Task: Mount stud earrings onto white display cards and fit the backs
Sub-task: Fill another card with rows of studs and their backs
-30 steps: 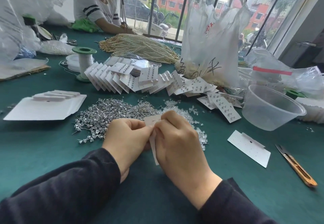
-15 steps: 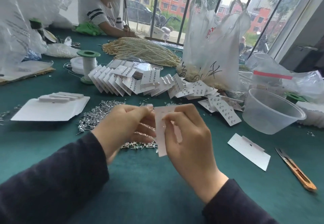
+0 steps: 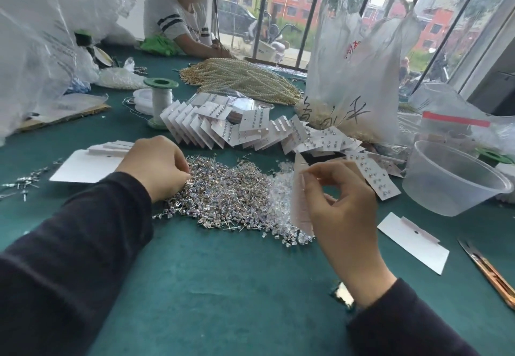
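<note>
I find no text that I can read with confidence. The white plastic bag (image 3: 359, 82), beyond my right hand (image 3: 344, 205), bears large black handwritten characters low on its face and a small red printed mark higher up. I cannot make out either. Small print on the seated person's shirt (image 3: 174, 18) is blurred.

Pinching white display card (image 3: 299, 205) upright with right hand (image 3: 345, 205) above clear backs (image 3: 278, 188); resting curled left hand (image 3: 156, 166) in stud earrings (image 3: 228, 194) heaped on green tabletop (image 3: 223, 277).
</note>
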`<state>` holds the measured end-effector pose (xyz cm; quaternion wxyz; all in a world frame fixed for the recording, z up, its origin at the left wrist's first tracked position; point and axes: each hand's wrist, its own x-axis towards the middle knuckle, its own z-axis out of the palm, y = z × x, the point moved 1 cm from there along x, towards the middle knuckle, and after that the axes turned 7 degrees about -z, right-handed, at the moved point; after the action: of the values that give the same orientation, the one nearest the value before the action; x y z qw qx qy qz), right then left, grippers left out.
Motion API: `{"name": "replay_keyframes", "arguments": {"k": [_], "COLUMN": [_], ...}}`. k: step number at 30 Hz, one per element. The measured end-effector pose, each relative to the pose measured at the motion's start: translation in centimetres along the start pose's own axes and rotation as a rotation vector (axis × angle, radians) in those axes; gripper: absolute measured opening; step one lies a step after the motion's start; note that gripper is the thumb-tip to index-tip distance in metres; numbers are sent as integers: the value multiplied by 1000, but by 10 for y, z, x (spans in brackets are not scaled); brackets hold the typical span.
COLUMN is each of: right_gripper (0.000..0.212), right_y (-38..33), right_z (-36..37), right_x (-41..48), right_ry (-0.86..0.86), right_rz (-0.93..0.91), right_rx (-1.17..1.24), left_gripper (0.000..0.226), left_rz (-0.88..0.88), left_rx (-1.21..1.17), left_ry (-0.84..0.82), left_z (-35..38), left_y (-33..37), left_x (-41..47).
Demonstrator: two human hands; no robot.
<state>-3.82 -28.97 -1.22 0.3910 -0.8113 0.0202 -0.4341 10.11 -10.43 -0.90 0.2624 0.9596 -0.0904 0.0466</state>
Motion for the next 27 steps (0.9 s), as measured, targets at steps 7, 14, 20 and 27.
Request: {"name": "replay_keyframes", "arguments": {"k": [7,14,20,27], "right_gripper": [15,22,9,12], "right_y": [7,8,8,9], "right_z": [-2,-1,-1,-1], "right_x": [2,2,1,1], "right_ry": [4,12,-26,-71], "right_rz": [64,313,475,548], "right_rx": [76,336,498,566], "left_gripper": [7,13,12,10], "left_rz": [30,66,52,74], "left_rx": [-39,37,14,-25], "left_ry": [41,-34,-12,4], "left_z": [-1,9,5,10], "left_y": [1,1,1,1], "left_x": [2,2,1,0]}}
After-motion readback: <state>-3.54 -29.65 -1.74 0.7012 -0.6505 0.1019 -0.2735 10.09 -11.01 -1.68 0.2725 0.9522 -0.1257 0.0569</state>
